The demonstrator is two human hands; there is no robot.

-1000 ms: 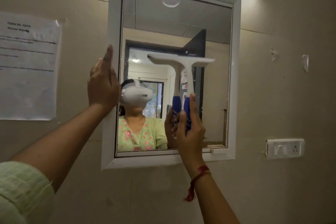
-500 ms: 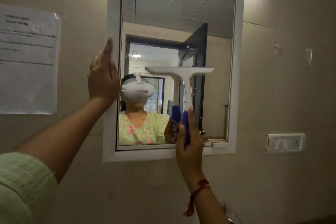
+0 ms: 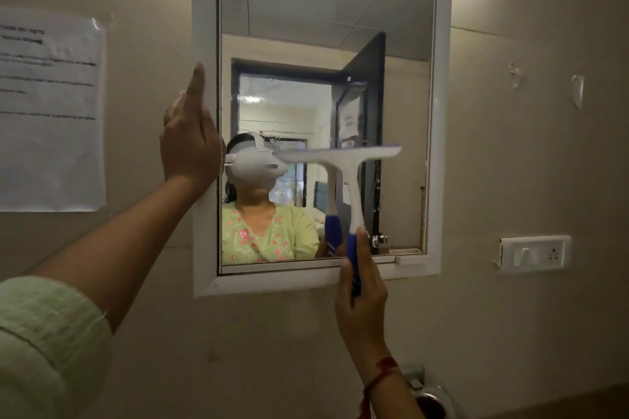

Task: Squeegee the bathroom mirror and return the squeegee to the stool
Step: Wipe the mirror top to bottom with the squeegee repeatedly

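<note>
A white-framed mirror (image 3: 439, 112) hangs on the beige wall. My right hand (image 3: 362, 296) grips the blue handle of a white squeegee (image 3: 343, 160), whose blade lies level against the glass in the lower middle of the mirror. My left hand (image 3: 189, 143) rests flat on the mirror's left frame, fingers pointing up and holding nothing. The glass reflects a person in a green top and an open dark door. No stool is in view.
A printed paper sheet (image 3: 51, 112) is taped to the wall left of the mirror. A white switch and socket plate (image 3: 534, 253) sits at the lower right. A metal tap fitting (image 3: 430, 398) shows below my right wrist.
My right hand has drawn the squeegee down the glass, from the upper middle to the lower middle. My left hand has stayed on the frame.
</note>
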